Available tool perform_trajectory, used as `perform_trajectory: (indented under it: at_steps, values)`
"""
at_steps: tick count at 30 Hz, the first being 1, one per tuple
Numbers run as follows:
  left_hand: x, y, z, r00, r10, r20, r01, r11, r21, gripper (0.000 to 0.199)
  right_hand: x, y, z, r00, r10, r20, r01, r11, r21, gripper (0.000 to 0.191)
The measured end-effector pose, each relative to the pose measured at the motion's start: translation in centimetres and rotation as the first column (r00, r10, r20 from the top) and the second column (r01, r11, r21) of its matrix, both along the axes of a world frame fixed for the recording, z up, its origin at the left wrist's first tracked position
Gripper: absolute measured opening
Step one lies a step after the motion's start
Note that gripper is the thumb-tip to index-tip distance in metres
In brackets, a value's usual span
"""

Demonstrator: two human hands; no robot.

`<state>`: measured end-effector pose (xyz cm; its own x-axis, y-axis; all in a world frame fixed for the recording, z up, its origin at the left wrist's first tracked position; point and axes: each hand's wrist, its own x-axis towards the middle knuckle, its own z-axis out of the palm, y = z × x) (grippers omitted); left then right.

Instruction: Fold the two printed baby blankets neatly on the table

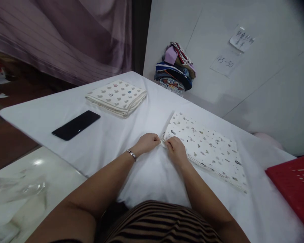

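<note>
A white cloth with a small scattered print (205,143) lies folded into a long rectangle on the white-covered table. Its near left corner is pinched by my left hand (148,142), which wears a silver bracelet at the wrist. Close beside it, my right hand (176,148) grips the same corner, fingers closed on the edge. The fingertips of both hands almost meet there, and the bit of fabric between them is small and partly hidden. Farther back to the left rests a second folded cloth (119,96), cream with a grey repeated motif, which neither hand touches.
A black phone (76,125) lies on the tabletop (40,103) at the left. Folded clothes (176,69) are stacked against the wall behind. A red plastic basket (294,182) stands at the right edge. Clear plastic wrapping (27,189) covers a lower surface at the left.
</note>
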<state>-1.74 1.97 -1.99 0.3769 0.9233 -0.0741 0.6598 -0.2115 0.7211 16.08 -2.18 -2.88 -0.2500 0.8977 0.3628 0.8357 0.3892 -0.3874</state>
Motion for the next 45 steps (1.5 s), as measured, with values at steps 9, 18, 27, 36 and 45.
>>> perform_trajectory:
  at_steps: [9,18,27,36,45]
  values:
    - [0.1,0.0,0.4,0.997,0.060,0.042,-0.057,0.996,-0.063,0.018,-0.3,0.1,-0.2,0.990,0.045,0.132,-0.040,0.998,-0.041,0.015]
    - [0.0,0.3,0.0,0.985,0.044,0.166,-0.032,0.997,-0.075,0.022,-0.6,0.0,-0.4,0.999,-0.026,0.042,0.028,0.999,-0.044,0.017]
    - [-0.4,0.2,0.3,0.998,0.050,-0.031,-0.050,0.999,0.017,0.023,-0.8,-0.2,-0.3,0.996,-0.072,-0.053,0.073,0.997,0.002,0.017]
    - [1.5,-0.9,0.1,0.968,0.086,-0.236,-0.064,0.993,0.098,0.024,-1.0,-0.2,-0.8,0.994,-0.055,-0.093,0.057,0.998,0.015,0.016]
    - [1.2,-0.7,0.2,0.989,0.136,-0.054,-0.136,0.991,-0.003,0.017,-1.2,-0.6,-0.5,0.992,-0.052,-0.114,0.058,0.997,0.044,0.017]
